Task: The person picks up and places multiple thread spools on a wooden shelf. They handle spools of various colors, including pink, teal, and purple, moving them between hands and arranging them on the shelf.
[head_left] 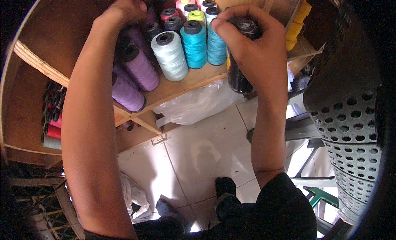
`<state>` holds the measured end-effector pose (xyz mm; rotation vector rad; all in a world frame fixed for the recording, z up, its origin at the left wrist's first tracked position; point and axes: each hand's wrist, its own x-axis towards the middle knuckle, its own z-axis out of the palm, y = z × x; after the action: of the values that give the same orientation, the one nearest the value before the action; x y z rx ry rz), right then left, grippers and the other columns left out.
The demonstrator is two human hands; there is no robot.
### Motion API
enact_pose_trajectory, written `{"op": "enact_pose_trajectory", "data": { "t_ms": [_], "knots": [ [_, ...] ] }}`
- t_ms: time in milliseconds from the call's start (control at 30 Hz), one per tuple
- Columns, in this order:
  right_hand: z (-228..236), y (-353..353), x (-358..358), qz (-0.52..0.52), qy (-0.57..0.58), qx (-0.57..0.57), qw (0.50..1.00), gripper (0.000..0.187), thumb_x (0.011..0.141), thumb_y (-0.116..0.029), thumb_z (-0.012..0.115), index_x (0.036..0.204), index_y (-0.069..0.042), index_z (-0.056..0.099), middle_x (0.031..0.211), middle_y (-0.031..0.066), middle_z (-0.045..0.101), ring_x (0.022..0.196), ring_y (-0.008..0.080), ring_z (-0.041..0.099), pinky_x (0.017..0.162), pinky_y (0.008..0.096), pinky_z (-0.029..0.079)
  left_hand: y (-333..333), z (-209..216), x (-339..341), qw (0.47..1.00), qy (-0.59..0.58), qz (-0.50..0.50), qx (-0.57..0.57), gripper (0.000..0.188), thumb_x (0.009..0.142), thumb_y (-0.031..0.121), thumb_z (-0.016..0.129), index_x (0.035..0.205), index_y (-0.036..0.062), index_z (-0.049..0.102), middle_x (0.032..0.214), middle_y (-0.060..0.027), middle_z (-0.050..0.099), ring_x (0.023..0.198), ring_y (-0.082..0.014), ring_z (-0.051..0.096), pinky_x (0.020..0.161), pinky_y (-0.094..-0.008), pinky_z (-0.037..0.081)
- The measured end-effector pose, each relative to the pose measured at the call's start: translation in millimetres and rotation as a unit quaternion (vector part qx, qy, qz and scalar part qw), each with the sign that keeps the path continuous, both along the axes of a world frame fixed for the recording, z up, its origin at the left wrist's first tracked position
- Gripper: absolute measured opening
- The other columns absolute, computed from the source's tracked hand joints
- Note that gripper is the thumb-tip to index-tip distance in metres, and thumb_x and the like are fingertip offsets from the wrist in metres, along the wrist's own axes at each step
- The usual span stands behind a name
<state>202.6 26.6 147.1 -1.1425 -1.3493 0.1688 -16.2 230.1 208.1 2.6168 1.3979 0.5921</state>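
Note:
My right hand (258, 37) is wrapped round the upper part of a black thread spool (239, 77). This spool stands upright at the shelf's front right edge, with a strip of yellow and red label on its side. At the far left, over the back of the shelf, my left hand (128, 9) has its fingers curled; whatever they hold is hidden. Below it are several purple spools (141, 68), some tilted. Between my hands stand a pale blue spool (170, 60), a turquoise spool (194, 46) and a blue spool (215, 46). Behind these are a lime spool (196, 16) and several pink ones.
The wooden shelf (181, 90) has an upright divider on the left and more spools in a lower compartment (53, 116). A white plastic bag (202, 104) bulges underneath. Yellow spools (298, 25) lie at the right, near a perforated grey chair back (350, 124). Pale tiles (198, 153) cover the floor.

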Motion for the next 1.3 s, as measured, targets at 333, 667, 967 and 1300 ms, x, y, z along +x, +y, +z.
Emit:
{"op": "enact_pose_trajectory", "data": {
  "t_ms": [333,667,967,1300],
  "knots": [
    [-4,-2,4,0.002,0.019,-0.014,1.0,0.013,0.084,-0.013,0.081,0.093,-0.004,0.077,0.086,0.0027,0.075,0.08,0.0082,0.068,0.075,0.0237,0.053,18,7,-10,0.964,-0.192,-0.112,-0.144,0.027,0.091,0.022,0.07,0.109,0.0018,0.071,0.102,-0.0167,0.074,0.098,-0.0324,0.07,0.089,-0.0436,0.057],
    [3,-11,12,0.004,0.038,-0.043,0.998,0.014,0.084,-0.013,0.082,0.095,-0.006,0.077,0.084,0.0006,0.073,0.078,0.0075,0.066,0.072,0.0238,0.051,110,-34,-36,0.835,-0.379,-0.18,-0.355,0.031,0.092,0.024,0.072,0.114,0.002,0.069,0.105,-0.0153,0.074,0.099,-0.0301,0.07,0.092,-0.0441,0.056],
    [-3,-11,10,0.028,0.067,-0.038,0.997,0.012,0.085,-0.01,0.082,0.095,-0.006,0.076,0.085,0.0014,0.073,0.077,0.0077,0.066,0.071,0.0233,0.051,178,-57,-66,0.883,-0.345,-0.154,-0.277,0.034,0.092,0.031,0.072,0.11,0.0013,0.071,0.107,-0.0125,0.074,0.1,-0.0266,0.069,0.092,-0.0415,0.055],
    [-11,-5,4,0.036,0.067,-0.03,0.997,0.008,0.086,-0.008,0.08,0.092,-0.005,0.074,0.083,0.0016,0.072,0.076,0.0084,0.067,0.07,0.0248,0.054,144,-43,-49,0.914,-0.28,-0.161,-0.247,0.02,0.087,0.021,0.072,0.098,0.0045,0.073,0.086,-0.0083,0.072,0.076,-0.0194,0.064,0.071,-0.0387,0.055]
  ]
}}
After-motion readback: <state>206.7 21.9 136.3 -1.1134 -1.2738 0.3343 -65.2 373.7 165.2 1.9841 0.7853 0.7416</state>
